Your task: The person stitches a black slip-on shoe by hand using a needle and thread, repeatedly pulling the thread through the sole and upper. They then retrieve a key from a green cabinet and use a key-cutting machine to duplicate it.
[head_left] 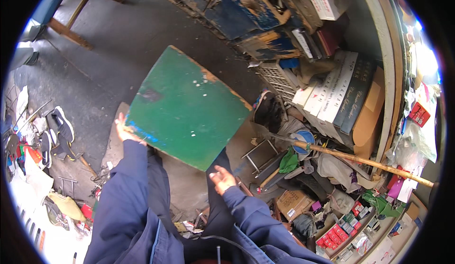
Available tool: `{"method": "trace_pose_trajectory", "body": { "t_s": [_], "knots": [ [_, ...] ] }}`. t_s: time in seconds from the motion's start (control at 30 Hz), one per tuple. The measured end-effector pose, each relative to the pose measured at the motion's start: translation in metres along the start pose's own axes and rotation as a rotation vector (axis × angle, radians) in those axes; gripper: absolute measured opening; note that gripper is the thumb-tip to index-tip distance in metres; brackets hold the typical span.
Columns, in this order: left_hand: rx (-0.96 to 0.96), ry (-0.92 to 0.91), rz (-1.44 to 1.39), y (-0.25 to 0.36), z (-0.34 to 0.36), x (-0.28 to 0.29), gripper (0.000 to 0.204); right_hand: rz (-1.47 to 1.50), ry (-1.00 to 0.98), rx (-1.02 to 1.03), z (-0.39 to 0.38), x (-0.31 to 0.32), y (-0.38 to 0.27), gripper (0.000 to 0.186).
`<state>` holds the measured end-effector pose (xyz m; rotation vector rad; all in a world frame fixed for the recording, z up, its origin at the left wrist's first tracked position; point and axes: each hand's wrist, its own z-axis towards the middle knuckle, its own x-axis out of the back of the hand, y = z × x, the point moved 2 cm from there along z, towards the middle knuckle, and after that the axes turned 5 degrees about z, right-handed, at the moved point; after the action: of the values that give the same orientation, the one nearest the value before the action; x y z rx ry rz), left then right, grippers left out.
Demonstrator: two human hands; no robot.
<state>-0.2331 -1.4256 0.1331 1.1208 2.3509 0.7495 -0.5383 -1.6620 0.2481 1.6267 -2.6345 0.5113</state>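
A square green board [189, 107] with chipped, bare-wood edges, blue paint smears and several small white flecks lies in front of my legs, turned at an angle. What supports it from below is hidden. My left hand [126, 130] grips its left edge, with some of the fingers partly hidden by the edge. Close to the board's near right corner, my right hand [222, 179] is apart from it, fingers loosely spread and holding nothing. Dark blue sleeves cover both my forearms.
At right, a long bamboo pole [365, 159] crosses clutter beside stacked boxes [339, 91] and a grey plastic crate [279, 81]. Worn blue wooden furniture [237, 8] stands at the back. Shoes [61, 124] and scraps lie left; a wooden-legged seat [71, 34] and a person's feet [28, 57] are far left.
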Motion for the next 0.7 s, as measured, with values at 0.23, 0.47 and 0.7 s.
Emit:
{"method": "trace_pose_trajectory", "body": {
  "t_s": [0.23, 0.47, 0.7],
  "knots": [
    [-0.052, -0.198, 0.012, 0.07, -0.111, -0.067, 0.054, 0.004, -0.149, 0.036, -0.029, 0.046, 0.029, 0.048],
    [-0.859, -0.542, 0.635, 0.124, -0.187, -0.243, 0.044, 0.016, -0.164, 0.055, -0.06, 0.096, 0.026, 0.031],
    [-1.083, -0.518, 0.91, 0.102, -0.14, -0.41, 0.051, 0.186, -0.071, 0.148, -0.074, 0.108, 0.057, 0.028]
  ]
}}
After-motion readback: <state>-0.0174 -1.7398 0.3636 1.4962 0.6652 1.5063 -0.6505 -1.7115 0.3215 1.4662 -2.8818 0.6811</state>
